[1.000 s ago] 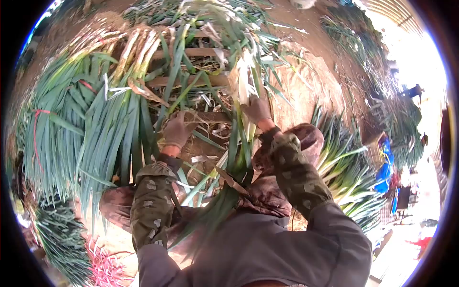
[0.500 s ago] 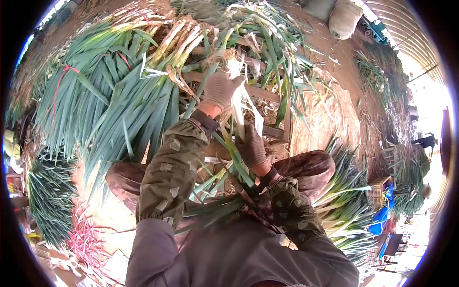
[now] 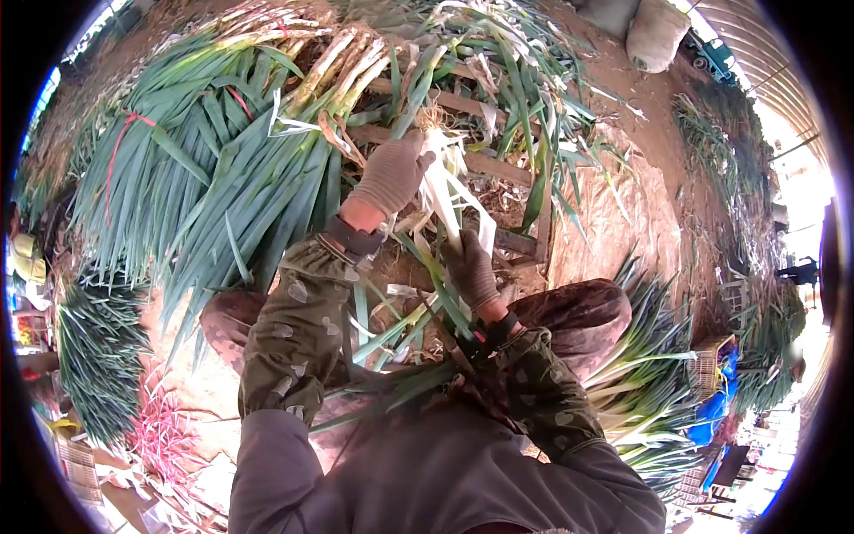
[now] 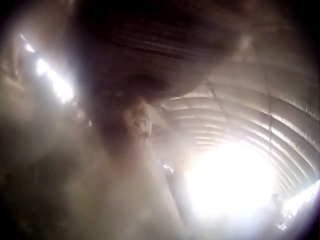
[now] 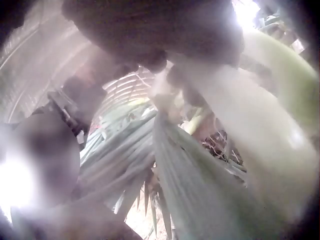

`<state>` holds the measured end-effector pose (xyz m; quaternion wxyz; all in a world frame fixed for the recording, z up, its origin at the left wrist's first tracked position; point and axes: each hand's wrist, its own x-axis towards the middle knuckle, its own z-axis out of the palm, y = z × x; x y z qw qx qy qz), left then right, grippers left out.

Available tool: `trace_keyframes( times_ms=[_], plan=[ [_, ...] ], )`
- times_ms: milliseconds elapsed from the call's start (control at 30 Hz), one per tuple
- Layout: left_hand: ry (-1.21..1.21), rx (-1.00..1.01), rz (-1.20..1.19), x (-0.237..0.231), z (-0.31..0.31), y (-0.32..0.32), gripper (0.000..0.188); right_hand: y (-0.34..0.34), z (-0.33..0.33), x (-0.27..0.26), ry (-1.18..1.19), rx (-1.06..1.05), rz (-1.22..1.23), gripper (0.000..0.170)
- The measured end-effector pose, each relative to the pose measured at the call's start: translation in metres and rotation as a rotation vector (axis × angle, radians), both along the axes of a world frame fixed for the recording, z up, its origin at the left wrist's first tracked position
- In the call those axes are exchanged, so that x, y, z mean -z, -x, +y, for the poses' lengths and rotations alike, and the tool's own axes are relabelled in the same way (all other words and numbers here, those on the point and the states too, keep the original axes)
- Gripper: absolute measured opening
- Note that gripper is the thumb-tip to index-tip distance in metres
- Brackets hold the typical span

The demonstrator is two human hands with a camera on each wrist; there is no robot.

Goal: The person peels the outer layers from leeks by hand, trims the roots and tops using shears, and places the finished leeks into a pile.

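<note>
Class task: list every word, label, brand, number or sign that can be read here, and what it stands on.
None can be read in any view.
White stalk, patterned sleeves: no lettering visible.
Pale sack, blue sheet: too small to tell.
Left wrist view: too blurred.

A pale, arched, ribbed roof (image 4: 250, 117) curves above a bare brown earth floor (image 3: 616, 76); white daylight (image 4: 230, 180) glares beneath it.

2 hands: left hand (image 3: 390, 176) 11 o'clock, right hand (image 3: 470, 274) 3; held leek (image 3: 438, 191): 1, 12 o'clock; knees (image 3: 578, 322): 2, 8 and 4; red ties (image 3: 133, 117): 2 at 10 o'clock; white sack (image 3: 656, 37): 1, between 1 and 2; piled leeks (image 3: 187, 169): too many to count
</note>
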<state>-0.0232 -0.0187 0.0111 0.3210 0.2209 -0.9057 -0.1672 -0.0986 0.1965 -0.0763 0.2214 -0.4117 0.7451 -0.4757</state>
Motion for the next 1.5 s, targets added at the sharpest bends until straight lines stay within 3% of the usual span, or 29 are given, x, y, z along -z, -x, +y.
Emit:
trace_keyframes(
  times_ms=[100,167,233,267,367,400,500,533,567,600,633,700,767,867,900,933,967,1033,1100,1167,1233,1333,1367,1433,1467,1500],
  plan=[
    [-0.035,-0.027,-0.025,-0.009,0.001,-0.001,0.026,0.003,0.002,-0.009,0.003,-0.053,0.022,0.020],
    [0.002,-0.087,0.015,-0.009,0.006,0.002,0.024,0.014,0.003,0.020,0.086,-0.176,0.432,0.018],
    [0.025,-0.097,-0.011,-0.013,0.007,0.002,0.027,0.007,0.009,0.004,0.026,-0.138,-0.008,0.018],
    [-0.024,-0.156,-0.151,-0.023,0.005,0.000,0.023,-0.004,0.008,-0.026,0.253,-0.071,-0.048,0.029],
    [-0.094,-0.201,-0.061,-0.037,-0.028,-0.014,0.016,0.008,0.042,-0.019,-0.027,-0.159,-0.295,0.033],
    [-0.027,-0.183,0.040,-0.038,-0.044,-0.018,0.018,0.012,0.051,-0.014,0.007,-0.201,-0.393,0.030],
    [-0.059,-0.448,0.092,-0.018,-0.137,-0.023,0.026,0.011,0.064,-0.014,0.098,-0.086,-0.440,0.022],
    [-0.007,-0.531,0.114,0.000,-0.181,-0.026,0.027,0.019,0.062,-0.011,0.252,-0.085,-0.410,0.015],
    [-0.063,-0.571,0.159,-0.005,-0.180,-0.026,0.028,0.030,0.060,-0.008,0.402,-0.076,-0.380,0.011],
    [-0.118,-0.609,0.208,-0.011,-0.179,-0.026,0.030,0.042,0.057,-0.018,0.393,0.066,-0.447,0.013],
    [-0.280,-0.609,0.284,-0.034,-0.154,-0.029,0.031,0.059,0.051,-0.033,0.384,0.206,-0.511,0.016],
    [-0.033,-0.630,0.024,-0.015,-0.143,-0.033,0.031,0.117,0.045,-0.050,0.429,0.435,-0.427,0.019],
    [0.244,-0.092,-0.320,0.014,-0.116,-0.043,0.017,0.140,0.043,-0.102,0.523,0.465,-0.398,0.021],
    [0.464,0.458,-0.469,0.038,-0.028,-0.037,0.016,0.147,0.024,-0.146,0.530,0.330,-0.420,0.023],
    [0.160,0.561,-0.344,0.055,-0.004,-0.029,0.024,0.151,0.018,-0.148,0.467,0.200,-0.408,0.021],
    [-0.204,0.342,-0.558,0.062,0.018,-0.013,0.049,0.152,0.016,-0.142,0.382,0.168,-0.380,0.021],
    [-0.268,0.336,-0.426,0.067,0.031,-0.008,0.064,0.154,0.013,-0.138,0.299,0.140,-0.345,0.020],
    [-0.193,0.311,-0.174,0.055,0.060,0.009,0.076,0.138,0.006,-0.138,0.345,0.123,-0.323,0.018],
    [-0.415,0.374,-0.125,0.021,0.086,0.027,0.079,0.133,0.002,-0.130,0.343,0.092,-0.289,0.018],
    [-0.398,0.505,0.054,0.019,0.110,0.050,0.072,0.121,-0.004,-0.133,0.357,0.062,-0.271,0.020],
    [-0.542,0.530,0.145,0.022,0.132,0.067,0.054,0.110,-0.011,-0.149,0.337,-0.048,-0.115,0.021],
    [-0.878,0.362,0.034,0.018,0.167,0.069,0.038,0.102,-0.021,-0.193,0.273,-0.060,-0.039,0.012],
    [-0.866,0.337,0.114,0.022,0.180,0.064,0.031,0.103,-0.029,-0.200,0.246,-0.039,-0.049,0.007],
    [-0.871,0.454,0.233,0.056,0.201,0.058,0.031,0.158,-0.045,-0.204,0.224,0.099,0.310,0.007],
    [-0.547,0.340,0.086,0.063,0.203,0.051,0.032,0.161,-0.035,-0.237,0.446,0.055,0.147,0.011],
    [-0.594,0.313,0.078,0.063,0.200,0.044,0.031,0.161,-0.025,-0.272,0.663,-0.011,-0.008,0.015]
  ],
)
